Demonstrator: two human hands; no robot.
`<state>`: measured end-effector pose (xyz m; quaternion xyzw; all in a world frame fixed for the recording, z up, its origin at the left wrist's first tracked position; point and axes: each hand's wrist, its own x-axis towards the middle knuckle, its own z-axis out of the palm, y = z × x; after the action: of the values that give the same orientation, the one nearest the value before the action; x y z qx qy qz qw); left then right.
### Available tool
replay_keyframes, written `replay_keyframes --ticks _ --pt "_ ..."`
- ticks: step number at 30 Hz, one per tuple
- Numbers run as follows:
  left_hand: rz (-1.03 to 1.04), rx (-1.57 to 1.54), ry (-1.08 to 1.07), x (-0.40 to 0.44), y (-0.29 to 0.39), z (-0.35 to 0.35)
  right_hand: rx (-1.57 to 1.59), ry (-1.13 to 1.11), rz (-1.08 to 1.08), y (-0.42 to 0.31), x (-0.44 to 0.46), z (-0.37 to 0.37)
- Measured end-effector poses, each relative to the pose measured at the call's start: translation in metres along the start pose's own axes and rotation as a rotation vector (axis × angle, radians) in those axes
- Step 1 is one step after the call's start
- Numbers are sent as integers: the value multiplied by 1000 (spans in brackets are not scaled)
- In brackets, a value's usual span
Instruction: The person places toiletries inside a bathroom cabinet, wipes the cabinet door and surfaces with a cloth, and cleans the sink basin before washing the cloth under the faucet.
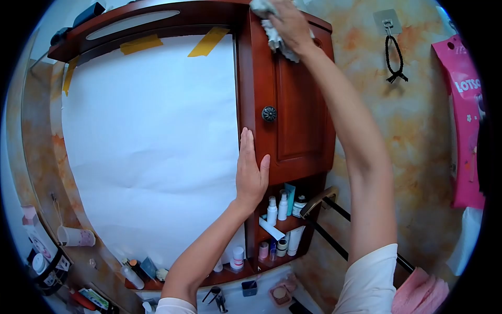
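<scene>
My right hand (293,29) is high up, pressing a crumpled light-coloured cloth (280,46) against the top of the reddish-brown wooden cabinet (303,125). The cabinet door is closed and bears a dark round knob (269,113). Lower down, my left hand (251,175) lies flat with its fingers stretched upward, along the cabinet's left side by the edge of a large white sheet (151,141). Strips of yellow tape (141,44) fix the sheet's top. My right fingers are partly hidden at the upper image edge.
Small bottles and tubes (282,206) stand on open shelves below the door. Toiletries line the ledge (151,285) under the sheet. A black towel rail (327,238) with a pink towel (421,293), a hook (387,23) and a pink pack (465,125) are at the right.
</scene>
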<state>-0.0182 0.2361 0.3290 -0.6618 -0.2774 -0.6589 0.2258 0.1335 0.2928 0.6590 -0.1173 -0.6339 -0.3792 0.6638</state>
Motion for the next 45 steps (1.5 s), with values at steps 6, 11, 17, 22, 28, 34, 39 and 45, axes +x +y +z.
replay_keyframes --ticks 6,11,17,22,28,34,39,45 --pt "-14 -5 8 1 0 0 -373 172 357 61 -18 6" --pt "-3 16 -25 1 0 -3 -220 240 192 20 -9 30" --pt "-22 -19 -78 2 1 -11 -163 252 -123 -63 10 45" --pt "-134 -72 -215 -34 27 -76 -107 225 -184 -123 24 57" --pt "-263 -167 -196 -109 98 -180 -64 257 -190 -180 47 84" --pt "-368 -92 -149 -174 134 -257 42 220 -236 -259 74 109" --pt "-514 149 -34 -223 143 -319 11 277 -163 -281 63 97" --pt "-857 179 -100 -279 159 -393 -41 457 -18 -223 56 90"
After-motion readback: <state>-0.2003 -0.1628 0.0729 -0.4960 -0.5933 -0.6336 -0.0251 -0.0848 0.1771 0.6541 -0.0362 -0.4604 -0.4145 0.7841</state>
